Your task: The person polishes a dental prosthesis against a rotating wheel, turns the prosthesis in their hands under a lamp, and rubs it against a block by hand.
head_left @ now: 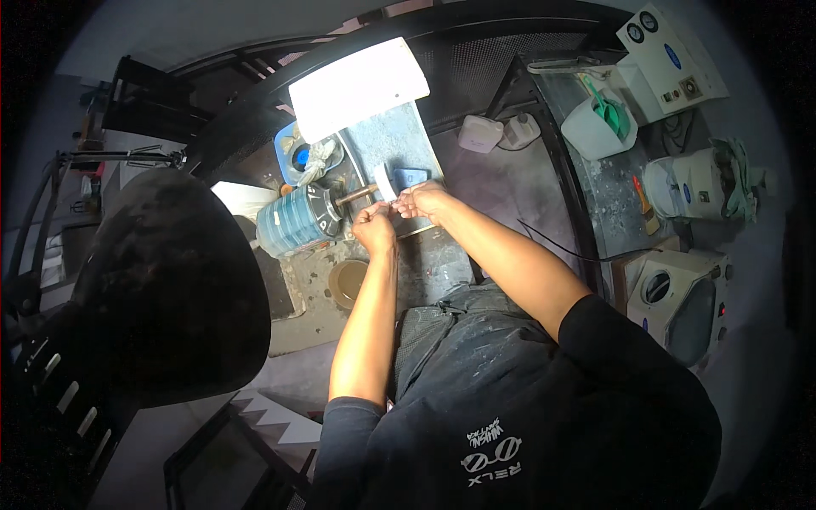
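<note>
Both my hands are raised close together in front of a white wheel [384, 182] on the shaft [357, 195] of a motor with a blue ribbed body [293, 223]. My left hand [374, 228] is just below the wheel, its fingers pinched. On the wheel's right, my right hand [422, 202] bends its fingers inward until the fingertips of both hands nearly meet. Between them seems to be something small, mostly hidden by the fingers and too small to name. A dark blue rectangular object [411, 177] lies in the tray [399, 136] just beyond my right hand.
A white panel [360, 89] covers the tray's far part. Left of it stands a blue container [287, 151]; a brown bowl [348, 284] is below my left hand. A large dark rounded object [174, 289] fills the left. Rightward are a white tub [598, 129] and pale machines [680, 297].
</note>
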